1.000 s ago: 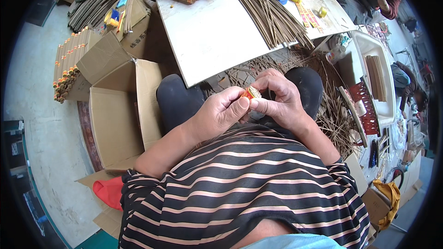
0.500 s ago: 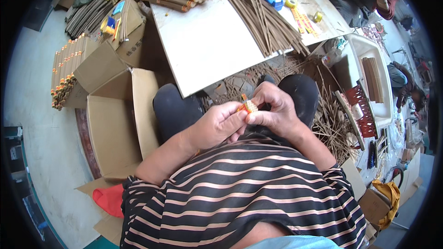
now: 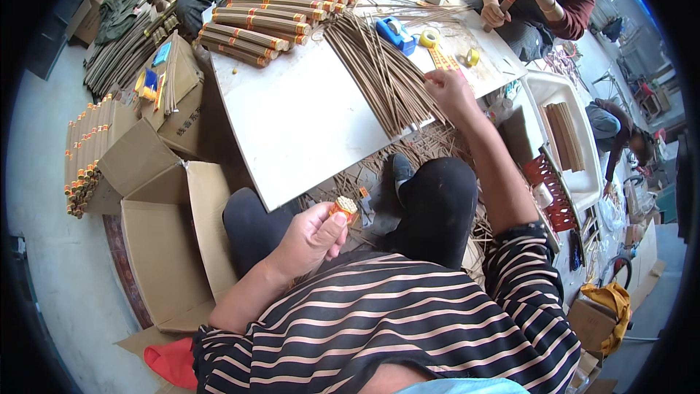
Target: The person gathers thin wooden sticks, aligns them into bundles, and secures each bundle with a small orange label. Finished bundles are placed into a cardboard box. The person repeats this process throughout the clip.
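Head view: gripped by closed fingers of the left hand [image 3: 308,239], just before the table [image 3: 281,131], banded stick bundle [image 3: 343,209]; pale end upward, long axis mostly hidden. Right hand [image 3: 453,93] outstretched over the table's right part, beside loose sticks [image 3: 379,76] and printed strips [image 3: 443,60]; hold of bent fingers impossible to tell. Dark characters on a carton [image 3: 191,122] left of the table.

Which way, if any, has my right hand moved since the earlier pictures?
Yes. The right hand has moved forward and slightly right: from short of the table to over it, beside the sticks there.
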### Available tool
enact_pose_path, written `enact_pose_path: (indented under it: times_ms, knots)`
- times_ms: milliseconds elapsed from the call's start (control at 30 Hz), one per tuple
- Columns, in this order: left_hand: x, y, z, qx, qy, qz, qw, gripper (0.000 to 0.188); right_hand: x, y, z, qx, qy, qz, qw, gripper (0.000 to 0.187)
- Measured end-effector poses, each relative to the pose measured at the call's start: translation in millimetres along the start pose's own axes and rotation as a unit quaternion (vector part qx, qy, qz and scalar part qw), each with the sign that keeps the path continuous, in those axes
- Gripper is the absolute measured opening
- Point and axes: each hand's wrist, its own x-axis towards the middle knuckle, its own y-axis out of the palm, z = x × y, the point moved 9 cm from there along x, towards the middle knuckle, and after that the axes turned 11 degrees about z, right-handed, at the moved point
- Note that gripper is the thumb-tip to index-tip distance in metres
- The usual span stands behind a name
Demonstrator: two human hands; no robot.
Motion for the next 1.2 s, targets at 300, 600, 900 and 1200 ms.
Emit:
enact_pose_path:
  times_ms: [300, 600, 900, 1200]
  knots:
    - [19, -23, 4, -0.031, -0.036, 0.01, 0.999, 0.039, 153, 22, -64, 0.205, 0.117, 0.102, 0.966, 0.034]
    - [32, -43, 5, -0.081, -0.03, -0.017, 0.996, 0.037, 179, 44, -79, 0.232, 0.264, 0.16, 0.922, 0.019]
    - [35, -41, 8, -0.097, -0.044, -0.01, 0.994, 0.037, 150, 55, -92, 0.514, 0.168, 0.088, 0.837, 0.013]
    - [32, -41, 12, -0.101, -0.028, -0.004, 0.994, 0.037, 141, 64, -109, 0.532, 0.211, -0.004, 0.82, 0.01]
